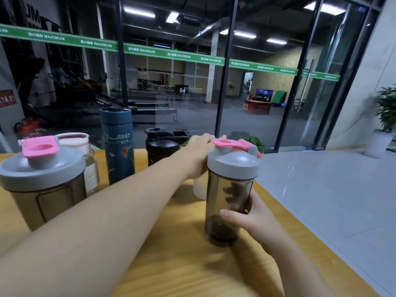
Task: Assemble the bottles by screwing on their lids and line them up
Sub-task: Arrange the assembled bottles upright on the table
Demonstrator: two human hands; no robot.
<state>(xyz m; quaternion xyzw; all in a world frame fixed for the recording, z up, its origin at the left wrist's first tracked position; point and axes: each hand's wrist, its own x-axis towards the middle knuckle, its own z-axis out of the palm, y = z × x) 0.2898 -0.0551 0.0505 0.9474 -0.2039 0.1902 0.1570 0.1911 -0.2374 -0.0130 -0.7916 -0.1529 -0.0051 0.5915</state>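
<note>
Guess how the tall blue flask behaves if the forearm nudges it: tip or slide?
The blue flask would probably tip rather than slide: it is tall and narrow and stands upright on the wooden table. It looks rigid. Its weight and contents cannot be judged.

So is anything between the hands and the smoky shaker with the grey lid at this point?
Nothing visible. The right hand grips the smoky shaker directly around its body, and the left hand is at its grey lid. A white cup stands just behind, not in the way.
</note>
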